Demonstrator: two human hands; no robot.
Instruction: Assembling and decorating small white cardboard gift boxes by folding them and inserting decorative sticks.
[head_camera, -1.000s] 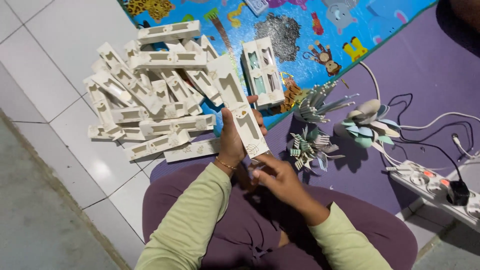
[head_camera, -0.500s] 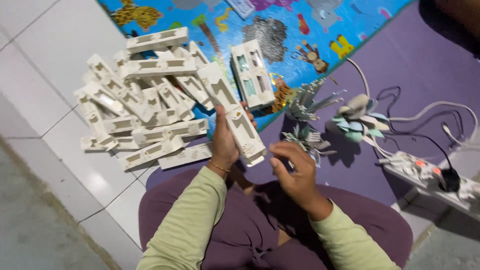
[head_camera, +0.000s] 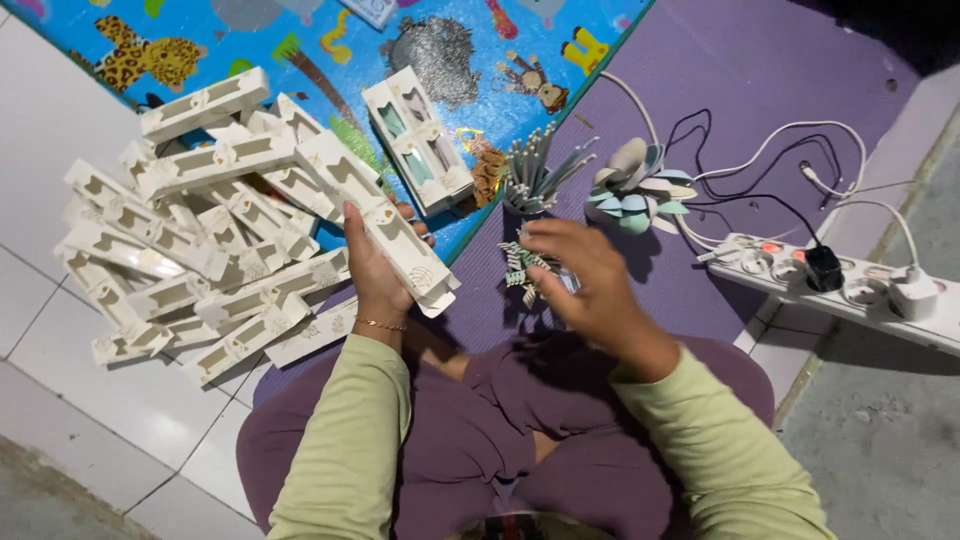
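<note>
A person sits cross-legged on the floor. The left hand (head_camera: 372, 275) grips a long white cardboard tray (head_camera: 385, 228) near its lower end; its long axis runs diagonally, upper end pointing up-left toward the pile of white trays (head_camera: 190, 240) just left of it. The right hand (head_camera: 585, 275), blurred, hovers right of the held tray, fingers loosely curled, possibly pinching a small patterned paper piece (head_camera: 520, 262). Farther right lies a white power strip (head_camera: 850, 290).
</note>
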